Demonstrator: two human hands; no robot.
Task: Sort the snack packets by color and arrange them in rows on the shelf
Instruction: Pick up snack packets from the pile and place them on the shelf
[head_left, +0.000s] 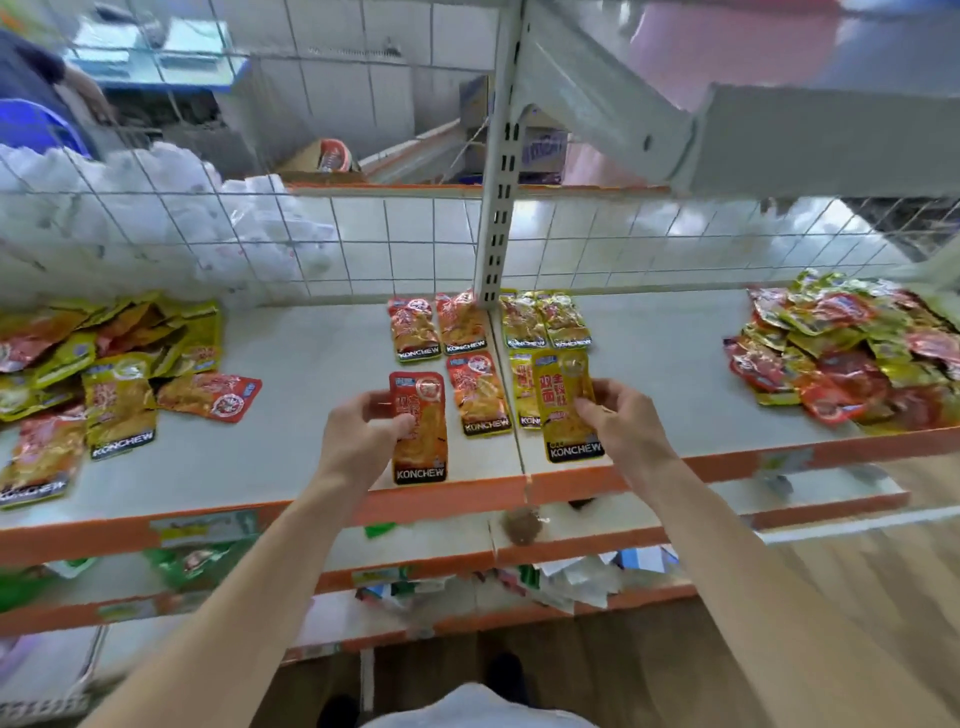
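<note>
The left hand (363, 421) pinches a red packet (418, 428) and the right hand (621, 415) a yellow packet (567, 405); set down crooked on the shelf (311, 415), either could overlap the rows.

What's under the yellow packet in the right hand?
A second yellow packet lies beneath the held yellow packet, only its left strip showing. Its right part and the shelf below are covered.
</note>
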